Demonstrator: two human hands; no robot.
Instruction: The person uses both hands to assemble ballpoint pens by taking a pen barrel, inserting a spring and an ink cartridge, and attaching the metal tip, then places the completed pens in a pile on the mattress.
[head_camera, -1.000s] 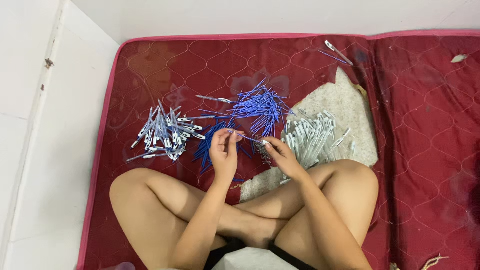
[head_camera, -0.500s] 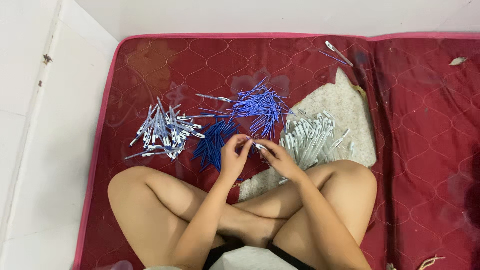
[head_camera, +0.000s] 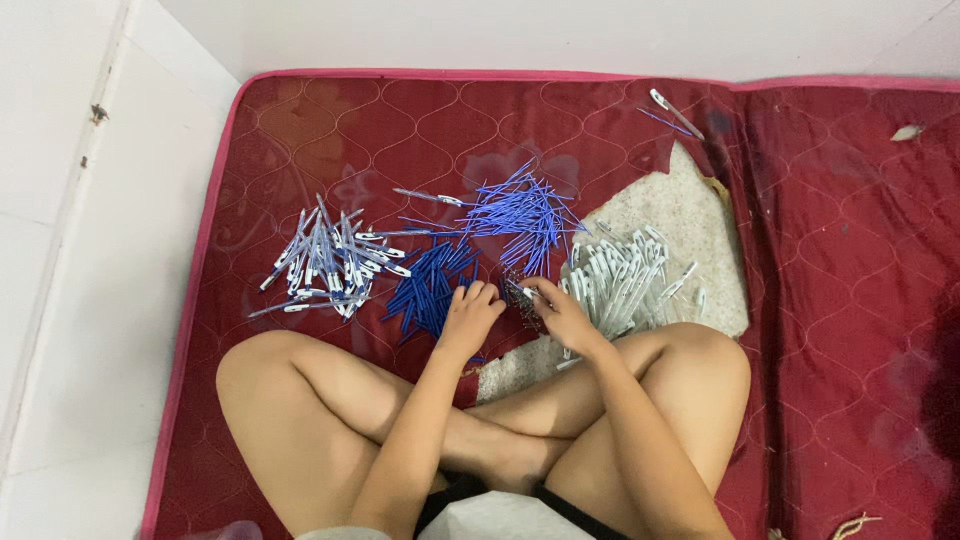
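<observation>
I sit cross-legged on a dark red quilted mat (head_camera: 300, 140). My left hand (head_camera: 470, 315) rests with curled fingers on the edge of a pile of dark blue pen caps (head_camera: 425, 285). My right hand (head_camera: 560, 312) pinches a small part at a little dark heap of springs (head_camera: 520, 298). Behind the hands lies a heap of thin blue refills (head_camera: 525, 210). A pile of clear pen barrels (head_camera: 625, 280) lies to the right, and a pile of assembled pens (head_camera: 325, 260) to the left.
A worn patch of the mat shows pale padding (head_camera: 680, 215) under the barrels. One loose pen (head_camera: 675, 112) lies near the far edge. White floor (head_camera: 90, 300) borders the mat on the left and a white wall runs behind it.
Both hands have come down from chest height onto the mat. The left hand went to the blue caps, the right to the small dark heap.
</observation>
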